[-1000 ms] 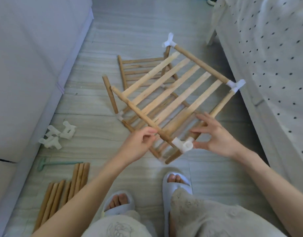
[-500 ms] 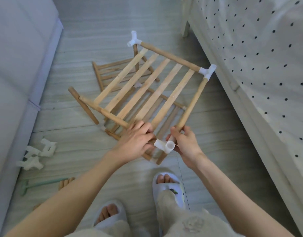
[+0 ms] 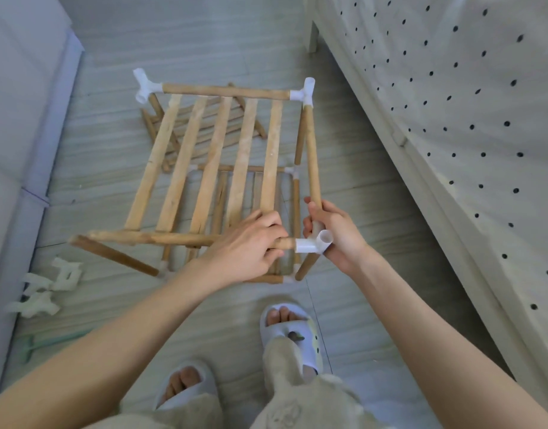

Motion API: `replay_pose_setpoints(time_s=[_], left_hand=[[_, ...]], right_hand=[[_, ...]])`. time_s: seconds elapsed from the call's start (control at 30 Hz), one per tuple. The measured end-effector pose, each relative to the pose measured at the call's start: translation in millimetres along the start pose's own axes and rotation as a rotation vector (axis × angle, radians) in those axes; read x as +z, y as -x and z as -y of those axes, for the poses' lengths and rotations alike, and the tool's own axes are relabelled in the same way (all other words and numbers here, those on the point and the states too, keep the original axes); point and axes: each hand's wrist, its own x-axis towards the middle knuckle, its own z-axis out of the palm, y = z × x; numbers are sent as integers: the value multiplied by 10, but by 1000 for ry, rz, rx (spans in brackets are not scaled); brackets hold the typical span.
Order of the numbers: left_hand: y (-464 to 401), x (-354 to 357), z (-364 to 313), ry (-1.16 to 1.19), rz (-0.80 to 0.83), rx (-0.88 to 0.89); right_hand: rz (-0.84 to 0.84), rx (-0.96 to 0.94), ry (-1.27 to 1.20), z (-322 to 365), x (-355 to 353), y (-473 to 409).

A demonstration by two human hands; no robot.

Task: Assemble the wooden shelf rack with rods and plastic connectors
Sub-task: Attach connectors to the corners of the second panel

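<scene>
A person looks down at a half-built wooden rack (image 3: pixel 217 162) standing on the floor in front of their slippered feet, between a grey cabinet and a dotted bedspread. The left hand (image 3: pixel 248 246) curls around the near rod (image 3: pixel 149 238) of the top slatted shelf. The right hand (image 3: pixel 331 233) wraps the right side rod (image 3: pixel 311 156) just behind a white plastic connector (image 3: pixel 312 244) at the near right corner. The near left corner has no connector yet; spare connectors (image 3: pixel 47 289) lie on the floor to the left. The frame looks light and stiff but likely loose at its push-fit joints, so gripping rods close beside a connector, as here, seems safest; the thin slats would probably flex if pulled.
</scene>
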Motion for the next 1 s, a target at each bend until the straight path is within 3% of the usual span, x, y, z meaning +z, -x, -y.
replay_pose_setpoints(time_s=[0.2, 0.47, 0.7, 1.0], left_hand=[[48, 75, -78, -122, -91, -102], [116, 96, -88, -226, -285, -17], [142, 175, -77, -198, -340, -25], [165, 186, -55, -177, -378, -42]], right_hand=[[-67, -27, -78, -92, 90, 17], [-103, -58, -103, -138, 173, 78], [-138, -84, -125, -183, 212, 93], [-197, -80, -325, -233, 312, 81]])
